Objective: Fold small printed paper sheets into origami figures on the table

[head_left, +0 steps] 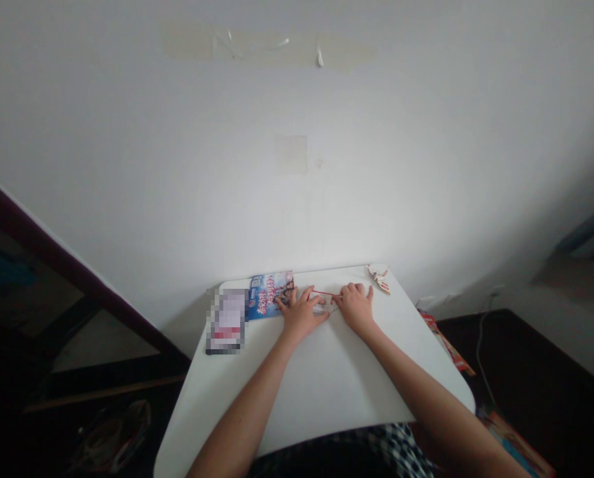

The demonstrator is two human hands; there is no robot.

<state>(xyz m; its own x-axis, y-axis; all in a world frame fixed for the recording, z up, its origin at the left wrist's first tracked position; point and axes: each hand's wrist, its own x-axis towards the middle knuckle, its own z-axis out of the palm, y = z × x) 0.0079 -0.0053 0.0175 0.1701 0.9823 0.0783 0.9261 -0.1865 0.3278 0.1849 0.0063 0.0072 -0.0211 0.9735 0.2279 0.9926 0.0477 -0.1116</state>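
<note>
On the white table (307, 392) lies a small clear packet with a red edge (323, 302), partly covered by my hands. My left hand (303, 317) rests with its fingers spread over the packet's left side, and its thumb lies near the packet's lower edge. Those fingertips also reach the right part of a blue printed leaflet (267, 299). At the packet's right end, my right hand (355, 307) has bent fingers, with the thumb side gripping the edge. What lies under the right fingers is hidden.
A phone (226, 322), blurred out, lies at the table's left side. A crumpled wrapper (379, 277) sits at the back right corner. The white wall (307, 219) rises directly behind the table. Printed papers (449, 342) and a cable (482, 352) are on the right.
</note>
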